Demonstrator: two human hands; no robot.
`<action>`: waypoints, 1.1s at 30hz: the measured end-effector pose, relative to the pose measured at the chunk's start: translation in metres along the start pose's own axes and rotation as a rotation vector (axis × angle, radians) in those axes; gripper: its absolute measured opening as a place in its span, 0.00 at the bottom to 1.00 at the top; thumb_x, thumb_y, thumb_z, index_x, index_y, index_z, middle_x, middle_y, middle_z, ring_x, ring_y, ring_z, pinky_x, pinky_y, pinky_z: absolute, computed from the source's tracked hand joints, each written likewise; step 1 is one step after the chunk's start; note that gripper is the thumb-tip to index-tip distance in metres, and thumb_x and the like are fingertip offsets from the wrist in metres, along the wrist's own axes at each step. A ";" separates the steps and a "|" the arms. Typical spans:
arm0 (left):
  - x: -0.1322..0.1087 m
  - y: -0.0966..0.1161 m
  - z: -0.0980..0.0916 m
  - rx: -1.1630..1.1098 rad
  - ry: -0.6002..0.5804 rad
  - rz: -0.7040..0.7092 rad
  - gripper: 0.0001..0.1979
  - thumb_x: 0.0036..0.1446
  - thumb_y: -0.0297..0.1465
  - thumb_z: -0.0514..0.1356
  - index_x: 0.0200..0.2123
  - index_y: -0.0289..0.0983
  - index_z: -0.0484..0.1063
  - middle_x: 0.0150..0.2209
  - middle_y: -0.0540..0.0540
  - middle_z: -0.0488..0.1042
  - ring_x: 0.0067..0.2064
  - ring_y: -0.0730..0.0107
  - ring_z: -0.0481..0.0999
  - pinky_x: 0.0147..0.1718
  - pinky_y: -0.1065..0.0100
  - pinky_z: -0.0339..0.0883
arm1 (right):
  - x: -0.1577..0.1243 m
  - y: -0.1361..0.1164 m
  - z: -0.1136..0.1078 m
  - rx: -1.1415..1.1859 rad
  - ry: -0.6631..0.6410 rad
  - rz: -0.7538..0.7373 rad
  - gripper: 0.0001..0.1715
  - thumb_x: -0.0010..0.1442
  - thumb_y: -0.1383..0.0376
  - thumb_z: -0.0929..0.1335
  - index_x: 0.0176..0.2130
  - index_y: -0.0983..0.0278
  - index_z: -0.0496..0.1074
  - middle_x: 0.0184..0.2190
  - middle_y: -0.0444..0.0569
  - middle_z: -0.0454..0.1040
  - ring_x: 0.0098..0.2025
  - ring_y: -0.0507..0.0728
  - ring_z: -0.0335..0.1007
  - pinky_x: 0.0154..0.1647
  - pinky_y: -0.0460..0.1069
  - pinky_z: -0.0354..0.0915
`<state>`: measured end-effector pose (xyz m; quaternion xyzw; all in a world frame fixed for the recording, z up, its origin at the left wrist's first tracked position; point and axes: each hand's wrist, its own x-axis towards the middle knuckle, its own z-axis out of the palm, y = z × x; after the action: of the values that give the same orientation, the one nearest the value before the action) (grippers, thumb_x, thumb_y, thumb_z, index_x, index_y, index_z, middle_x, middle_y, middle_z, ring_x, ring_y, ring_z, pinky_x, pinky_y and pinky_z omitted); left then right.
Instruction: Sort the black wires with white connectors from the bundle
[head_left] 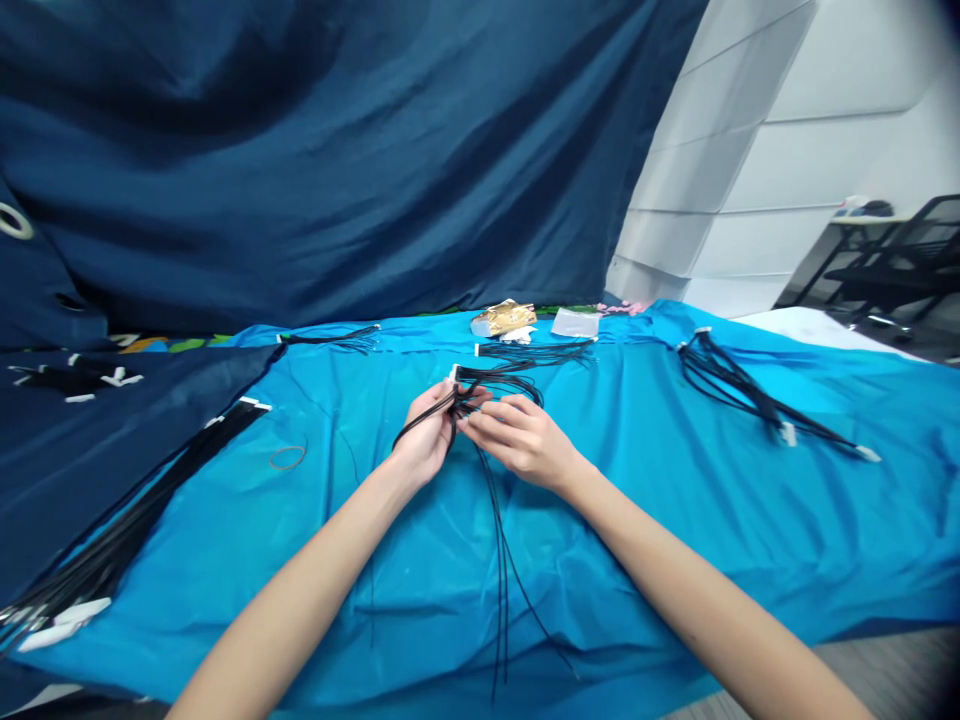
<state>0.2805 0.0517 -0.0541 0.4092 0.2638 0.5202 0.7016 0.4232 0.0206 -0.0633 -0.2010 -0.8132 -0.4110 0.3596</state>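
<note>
My left hand (427,432) is closed round a bundle of thin black wires (495,378), which has a white connector (454,372) at its upper end. The fingers of my right hand (517,432) are pinched on the same wires, just right of my left hand. Some wires loop out to the left over my left hand. Several loose wire ends (501,560) hang down between my forearms over the blue cloth (600,590). Just behind my hands lies another black wire bundle (532,354) with a white connector.
Long black cables (165,490) lie at the left, near a thin ring (288,458). Another cable bundle (742,385) is at the right. At the back are a gold packet (506,318), a clear bag (576,323) and a small bundle (334,339). A dark curtain (337,150) hangs behind.
</note>
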 end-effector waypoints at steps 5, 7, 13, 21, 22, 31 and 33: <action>-0.002 0.000 0.002 0.016 0.005 -0.049 0.09 0.55 0.26 0.55 0.25 0.31 0.71 0.25 0.44 0.75 0.29 0.72 0.74 0.25 0.77 0.63 | 0.001 0.000 0.001 0.005 -0.018 -0.014 0.08 0.60 0.72 0.63 0.36 0.68 0.72 0.33 0.45 0.75 0.39 0.51 0.67 0.38 0.49 0.62; -0.002 -0.001 0.002 0.020 0.022 -0.076 0.08 0.53 0.27 0.57 0.24 0.31 0.71 0.24 0.46 0.74 0.27 0.74 0.72 0.22 0.78 0.61 | 0.000 0.001 0.002 0.014 -0.038 -0.026 0.08 0.60 0.72 0.63 0.36 0.68 0.72 0.32 0.45 0.75 0.39 0.51 0.67 0.37 0.48 0.62; -0.001 -0.002 -0.001 0.029 0.085 -0.158 0.05 0.50 0.26 0.60 0.23 0.31 0.70 0.20 0.50 0.68 0.19 0.80 0.65 0.17 0.79 0.58 | -0.004 0.002 0.006 0.028 -0.075 -0.059 0.08 0.60 0.72 0.63 0.35 0.69 0.72 0.32 0.47 0.74 0.38 0.52 0.66 0.33 0.48 0.60; -0.001 -0.005 -0.004 0.059 0.103 -0.224 0.06 0.46 0.27 0.63 0.23 0.32 0.69 0.19 0.51 0.65 0.19 0.81 0.62 0.17 0.78 0.56 | -0.007 0.003 0.011 0.042 -0.110 -0.112 0.12 0.60 0.72 0.61 0.28 0.67 0.71 0.33 0.47 0.73 0.37 0.52 0.65 0.31 0.48 0.59; -0.001 -0.005 -0.004 0.058 0.108 -0.232 0.06 0.45 0.28 0.64 0.24 0.32 0.69 0.19 0.52 0.65 0.19 0.81 0.63 0.17 0.78 0.56 | -0.008 0.003 0.012 0.043 -0.117 -0.119 0.13 0.60 0.72 0.61 0.28 0.67 0.71 0.33 0.47 0.73 0.37 0.52 0.65 0.31 0.48 0.59; 0.003 -0.004 -0.006 0.042 0.105 -0.265 0.04 0.47 0.25 0.62 0.24 0.31 0.69 0.21 0.49 0.68 0.21 0.80 0.65 0.19 0.78 0.61 | -0.011 0.005 0.014 0.071 -0.071 -0.078 0.09 0.60 0.72 0.61 0.34 0.70 0.71 0.32 0.49 0.73 0.37 0.53 0.66 0.30 0.48 0.61; 0.002 -0.003 -0.006 0.055 0.092 -0.271 0.03 0.49 0.24 0.61 0.25 0.31 0.69 0.21 0.49 0.68 0.21 0.78 0.66 0.20 0.76 0.64 | -0.012 0.005 0.015 0.110 -0.072 -0.031 0.09 0.60 0.72 0.61 0.36 0.69 0.70 0.31 0.49 0.73 0.36 0.52 0.66 0.30 0.47 0.62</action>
<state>0.2781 0.0548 -0.0597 0.3646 0.3627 0.4314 0.7412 0.4282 0.0359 -0.0762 -0.1829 -0.8500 -0.3639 0.3341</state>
